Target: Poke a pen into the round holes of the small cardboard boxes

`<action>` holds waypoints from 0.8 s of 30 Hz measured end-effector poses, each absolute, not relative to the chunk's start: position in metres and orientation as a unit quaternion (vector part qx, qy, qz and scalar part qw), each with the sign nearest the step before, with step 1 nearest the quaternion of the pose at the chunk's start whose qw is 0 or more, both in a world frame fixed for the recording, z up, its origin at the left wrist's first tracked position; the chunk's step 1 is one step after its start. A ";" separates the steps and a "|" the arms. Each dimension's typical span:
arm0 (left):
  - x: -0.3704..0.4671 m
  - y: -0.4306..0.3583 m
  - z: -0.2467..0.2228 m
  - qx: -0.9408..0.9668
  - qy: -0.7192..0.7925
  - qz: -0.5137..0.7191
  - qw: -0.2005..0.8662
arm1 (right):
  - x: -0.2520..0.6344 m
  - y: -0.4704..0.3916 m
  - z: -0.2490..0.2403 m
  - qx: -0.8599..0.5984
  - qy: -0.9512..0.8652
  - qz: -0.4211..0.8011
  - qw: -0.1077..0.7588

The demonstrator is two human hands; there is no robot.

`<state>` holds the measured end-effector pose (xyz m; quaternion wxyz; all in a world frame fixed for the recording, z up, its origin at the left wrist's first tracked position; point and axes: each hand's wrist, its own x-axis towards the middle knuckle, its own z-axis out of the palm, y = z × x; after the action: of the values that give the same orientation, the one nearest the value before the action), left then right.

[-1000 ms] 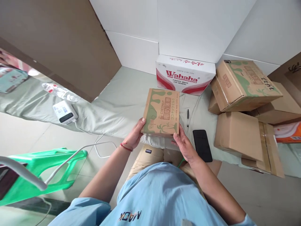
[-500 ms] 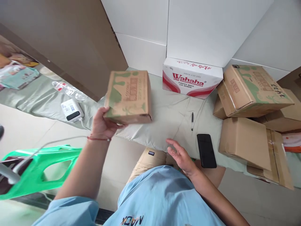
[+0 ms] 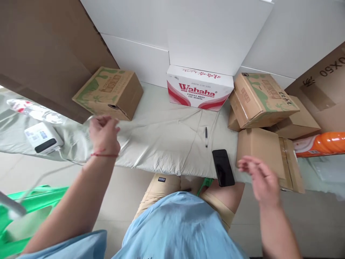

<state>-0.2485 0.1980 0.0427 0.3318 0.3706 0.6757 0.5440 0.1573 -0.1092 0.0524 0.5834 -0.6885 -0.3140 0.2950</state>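
Note:
A brown cardboard box with green print (image 3: 124, 93) sits at the left of the covered table, against the tall cardboard panel. Just in front of its near edge is my left hand (image 3: 104, 135), fingers loosely bent, apart and holding nothing. My right hand (image 3: 261, 178), a little blurred, hovers before a plain brown box (image 3: 258, 147) on the right with its fingers partly bent and nothing in them. Whether its fingertips touch that box I cannot tell. Another green-printed box (image 3: 265, 99), marked 2422, lies tilted on top of the boxes behind.
A white and red Wahaha carton (image 3: 199, 88) stands at the back. A pen (image 3: 206, 136) and a black phone (image 3: 223, 168) lie toward the front edge. On the left are a white power bank (image 3: 44, 137) with a cable and a plastic bottle (image 3: 37, 111); an orange bottle (image 3: 320, 144) lies at right.
My left hand has set the green-printed box down at the back left and let go of it. My right hand has moved right, toward the plain box. The view has shifted right.

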 end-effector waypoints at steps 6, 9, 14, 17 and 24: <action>-0.215 0.088 0.000 0.360 0.623 0.444 0.534 | 0.318 -0.017 0.117 -0.736 -0.207 0.035 0.644; -0.209 0.064 -0.004 0.363 0.612 0.402 0.576 | 0.358 0.027 0.135 -0.768 -0.169 0.103 0.609; -0.167 0.065 0.012 0.392 0.552 0.355 0.645 | 0.362 0.046 0.140 -0.778 -0.190 0.179 0.572; -0.109 0.085 0.025 0.406 0.488 0.310 0.708 | 0.357 0.036 0.141 -0.788 -0.180 0.204 0.552; 0.072 0.158 0.056 0.512 0.334 0.161 0.775 | 0.347 0.021 0.138 -0.754 -0.182 0.257 0.577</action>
<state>0.0721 0.1581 0.0555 0.7747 0.5119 0.3343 0.1610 0.3467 0.0212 0.1384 0.5770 -0.7537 -0.1820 0.2568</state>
